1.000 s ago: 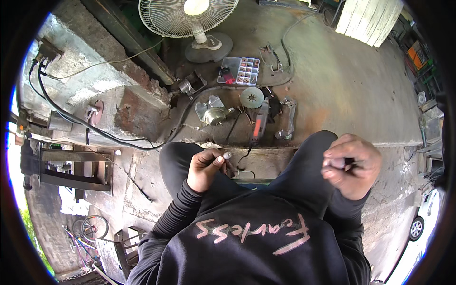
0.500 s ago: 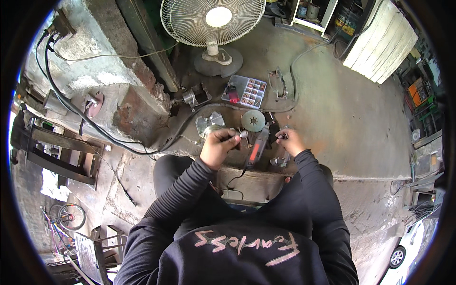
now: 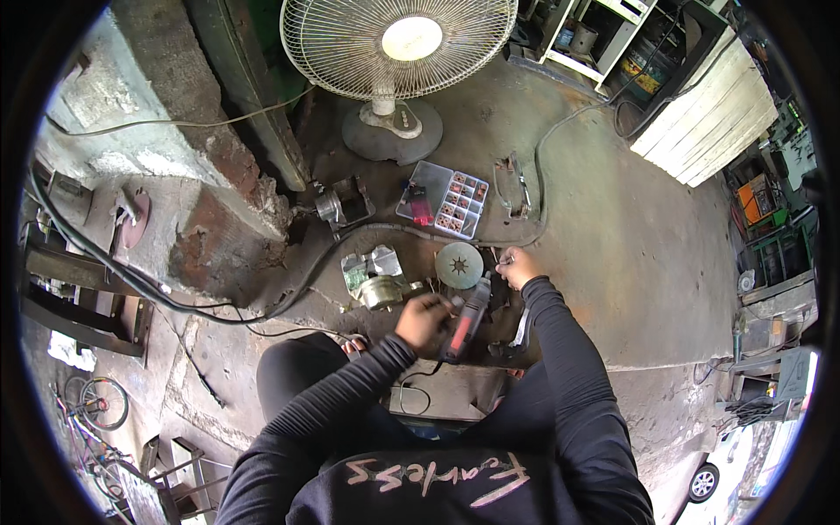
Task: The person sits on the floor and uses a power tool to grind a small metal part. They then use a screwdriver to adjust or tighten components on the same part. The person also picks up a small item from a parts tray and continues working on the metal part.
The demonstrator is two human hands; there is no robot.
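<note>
My left hand [image 3: 422,320] is closed, its fingertips around a small pale cylindrical part [image 3: 457,301] that looks blurred. Just right of it lies a dark grey rotary tool [image 3: 468,325] with an orange-red panel, its cord running toward me. My right hand [image 3: 521,268] is pinched near dark items beside the disc; what its fingers hold is too small to make out. Between and beyond the hands sits a round grey-green disc [image 3: 460,265] with a star-shaped hole. A round metal housing [image 3: 380,292] rests left of the disc, against a shiny metal piece [image 3: 370,265].
Farther off lies a compartment box [image 3: 465,203] of small copper-coloured parts, with a pink-red item [image 3: 421,208] on its lid side. A metal motor-like part [image 3: 337,206] is left, a metal frame [image 3: 513,186] right. A standing fan [image 3: 391,131] is beyond. A thick cable [image 3: 328,254] crosses the floor.
My right hand has reached forward, beside the disc. My left hand has shifted right, closer to the rotary tool, uncovering the round metal housing. The whole view has shifted slightly.
</note>
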